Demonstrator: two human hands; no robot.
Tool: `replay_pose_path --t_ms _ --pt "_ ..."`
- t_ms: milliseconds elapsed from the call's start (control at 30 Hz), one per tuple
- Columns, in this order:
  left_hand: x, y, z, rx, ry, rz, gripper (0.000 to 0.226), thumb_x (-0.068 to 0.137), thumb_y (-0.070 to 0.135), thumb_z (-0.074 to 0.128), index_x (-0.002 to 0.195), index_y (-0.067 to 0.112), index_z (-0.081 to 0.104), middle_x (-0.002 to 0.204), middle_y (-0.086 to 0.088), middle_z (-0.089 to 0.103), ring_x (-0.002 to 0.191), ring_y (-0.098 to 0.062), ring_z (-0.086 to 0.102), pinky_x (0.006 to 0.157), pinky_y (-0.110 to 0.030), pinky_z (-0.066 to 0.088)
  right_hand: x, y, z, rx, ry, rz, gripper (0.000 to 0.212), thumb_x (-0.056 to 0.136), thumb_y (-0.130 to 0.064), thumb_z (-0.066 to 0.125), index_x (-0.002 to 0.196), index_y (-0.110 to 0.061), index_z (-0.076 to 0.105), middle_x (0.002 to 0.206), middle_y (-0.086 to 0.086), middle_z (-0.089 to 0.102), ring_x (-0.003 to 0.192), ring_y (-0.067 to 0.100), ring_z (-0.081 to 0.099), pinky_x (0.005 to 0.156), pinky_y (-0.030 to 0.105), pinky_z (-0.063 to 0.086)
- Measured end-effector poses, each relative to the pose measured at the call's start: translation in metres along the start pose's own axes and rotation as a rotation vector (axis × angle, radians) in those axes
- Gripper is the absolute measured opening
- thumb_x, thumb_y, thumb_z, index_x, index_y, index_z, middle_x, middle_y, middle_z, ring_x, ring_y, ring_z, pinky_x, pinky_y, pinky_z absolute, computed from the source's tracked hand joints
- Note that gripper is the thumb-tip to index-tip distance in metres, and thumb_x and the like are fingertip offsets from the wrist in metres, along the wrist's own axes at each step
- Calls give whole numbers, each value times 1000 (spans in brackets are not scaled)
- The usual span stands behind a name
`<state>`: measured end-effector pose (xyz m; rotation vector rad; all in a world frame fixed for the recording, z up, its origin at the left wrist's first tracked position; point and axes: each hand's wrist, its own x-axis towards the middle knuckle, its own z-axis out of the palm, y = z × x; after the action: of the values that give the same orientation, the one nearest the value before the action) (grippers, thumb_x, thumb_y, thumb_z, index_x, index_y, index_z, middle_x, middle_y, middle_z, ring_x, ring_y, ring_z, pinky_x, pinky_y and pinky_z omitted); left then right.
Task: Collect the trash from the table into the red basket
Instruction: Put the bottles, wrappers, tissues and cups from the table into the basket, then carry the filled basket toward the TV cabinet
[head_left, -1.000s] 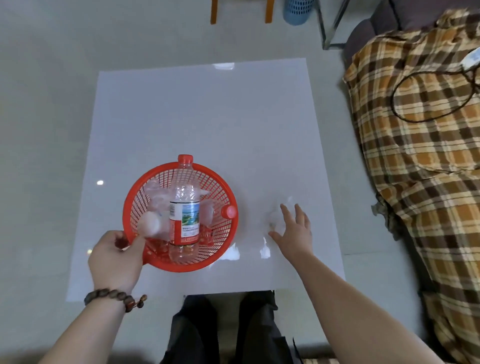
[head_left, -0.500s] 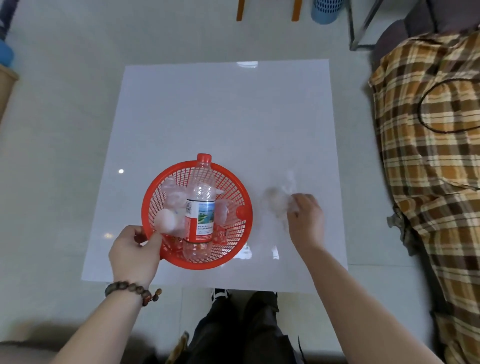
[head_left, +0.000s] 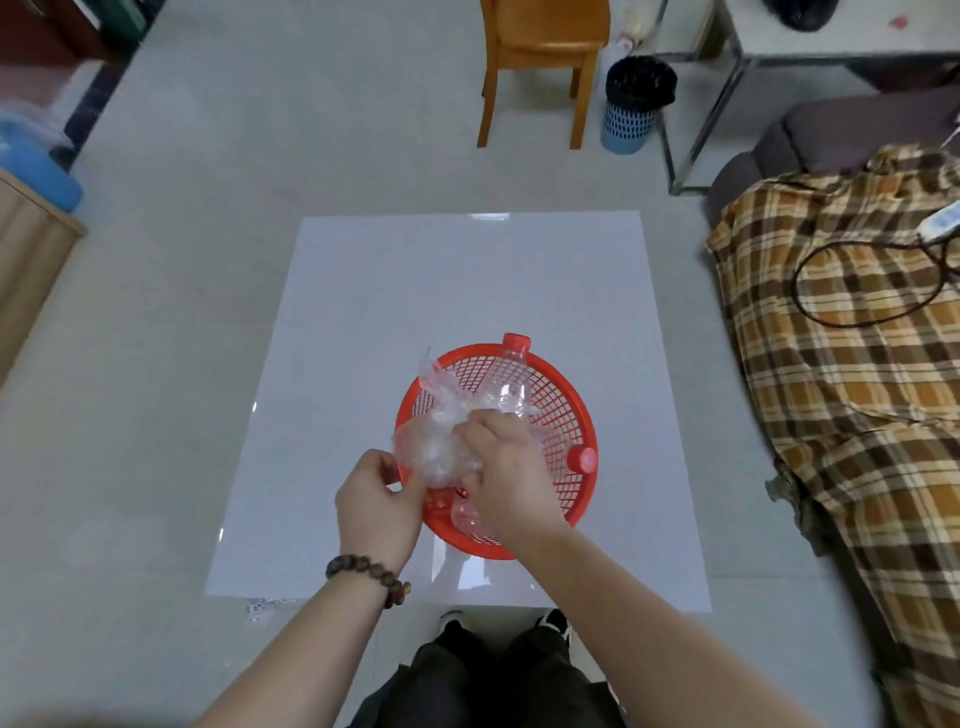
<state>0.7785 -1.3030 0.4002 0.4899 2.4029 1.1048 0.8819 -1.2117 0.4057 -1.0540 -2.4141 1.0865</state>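
Observation:
The red basket (head_left: 563, 415) stands on the near half of the white table (head_left: 415, 291). A clear plastic bottle (head_left: 511, 379) with a red cap leans inside it, and a second red cap (head_left: 582, 460) shows at the right rim. My right hand (head_left: 506, 478) is over the basket, shut on a crumpled clear plastic bag (head_left: 436, 436) that spills over the left rim. At the basket's near-left rim, my left hand (head_left: 376, 501), with a bead bracelet on its wrist, pinches the edge.
A sofa with a plaid blanket (head_left: 841, 374) and a black cable runs along the right. Beyond the table stand a wooden chair (head_left: 540, 57) and a blue waste bin (head_left: 636, 104). A wooden cabinet (head_left: 26, 260) is at the left.
My right hand closed on the plastic bag on the table right of the basket and carried it left over the basket. My left hand stayed on the rim. The camera tilted up.

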Motion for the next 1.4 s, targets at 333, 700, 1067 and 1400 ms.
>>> replay_pose_path --t_ms 333,700,1067,1400 --pt "-14 -10 -14 6 -15 3 18 77 14 69 68 9 54 70 -4 64 70 -28 64 63 -43 56 -1 -8 22 -254 -248 58 87 80 -15 68 149 -20 15 154 3 23 139 21 25 112 44 22" --pt "-5 -42 -55 -137 60 -220 16 73 16 69 74 7 57 78 -24 65 68 -38 66 64 -52 60 -4 20 -18 35 77 195 57 92 -42 49 143 -21 34 151 4 33 139 19 30 112 35 27" --pt "-52 -91 -87 -355 254 -411 13 81 9 66 79 0 57 83 -36 63 66 -44 63 66 -53 60 1 27 22 332 -239 521 22 96 -32 47 83 -31 64 85 -10 70 78 14 69 62 29 57" --pt "-139 -141 -108 -554 622 -618 12 85 14 69 85 3 63 72 -13 72 53 -16 70 47 -26 55 -21 -19 77 323 -523 308 22 94 -26 49 80 -33 64 89 -4 72 83 18 70 78 43 59"
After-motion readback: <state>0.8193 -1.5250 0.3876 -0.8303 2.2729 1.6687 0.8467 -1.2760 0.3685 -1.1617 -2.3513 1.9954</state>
